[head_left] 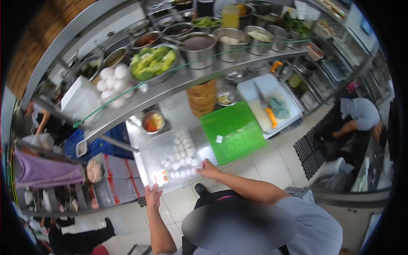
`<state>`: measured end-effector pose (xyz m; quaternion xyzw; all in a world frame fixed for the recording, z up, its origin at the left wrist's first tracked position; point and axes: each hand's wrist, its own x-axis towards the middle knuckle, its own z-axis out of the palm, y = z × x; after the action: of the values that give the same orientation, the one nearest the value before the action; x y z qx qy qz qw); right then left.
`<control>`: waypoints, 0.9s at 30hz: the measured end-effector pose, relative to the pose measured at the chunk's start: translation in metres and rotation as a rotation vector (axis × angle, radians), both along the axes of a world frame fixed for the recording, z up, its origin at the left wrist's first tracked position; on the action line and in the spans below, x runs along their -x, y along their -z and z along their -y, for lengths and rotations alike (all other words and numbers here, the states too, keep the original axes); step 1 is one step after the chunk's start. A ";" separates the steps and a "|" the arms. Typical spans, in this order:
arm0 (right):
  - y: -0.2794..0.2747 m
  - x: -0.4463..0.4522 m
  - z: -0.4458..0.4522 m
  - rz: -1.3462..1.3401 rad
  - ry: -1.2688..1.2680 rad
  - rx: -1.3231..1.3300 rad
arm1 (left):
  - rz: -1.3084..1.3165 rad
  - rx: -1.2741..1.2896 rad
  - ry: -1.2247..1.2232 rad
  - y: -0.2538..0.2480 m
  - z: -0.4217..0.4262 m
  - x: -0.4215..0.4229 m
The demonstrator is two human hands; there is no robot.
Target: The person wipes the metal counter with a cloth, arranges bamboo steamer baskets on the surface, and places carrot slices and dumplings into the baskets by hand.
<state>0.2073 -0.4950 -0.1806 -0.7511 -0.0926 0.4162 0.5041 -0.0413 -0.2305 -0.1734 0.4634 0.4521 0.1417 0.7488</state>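
A clear plastic container [169, 155] with several white pieces inside and a label on its lower left part lies on the steel counter. At its near left corner is my left hand [153, 196], its fingers apart and touching or very close to the edge. My right hand [207, 169] is at the near right corner, with the fingers pressed together on the container's edge. Just right of the container lies a green cutting board [233, 132] with a small white piece on it. A metal bowl [153, 122] with red and yellow food stands behind the container.
A white board [254, 87] holds an orange-handled knife [268, 112] and a bluish cloth [279, 107]. Above the counter runs a steel shelf [170, 83] with eggs, pots and a bowl of greens. Other people are at the right, far left and lower left.
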 end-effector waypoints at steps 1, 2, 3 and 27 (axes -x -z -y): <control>-0.009 0.000 0.008 0.009 0.034 0.010 | 0.055 -0.015 -0.001 -0.009 0.006 0.005; -0.015 0.002 0.014 -0.105 0.028 -0.068 | 0.112 0.001 -0.016 -0.023 0.013 0.008; -0.021 0.005 0.019 -0.219 0.014 -0.152 | 0.178 -0.013 -0.005 -0.032 0.019 0.011; -0.037 -0.179 0.280 0.060 0.518 -0.129 | 0.109 -0.055 0.254 -0.054 0.264 -0.231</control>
<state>0.3866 -0.7750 -0.1440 -0.7281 0.0616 0.2442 0.6375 0.1896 -0.4942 -0.1194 0.5289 0.3446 0.0829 0.7711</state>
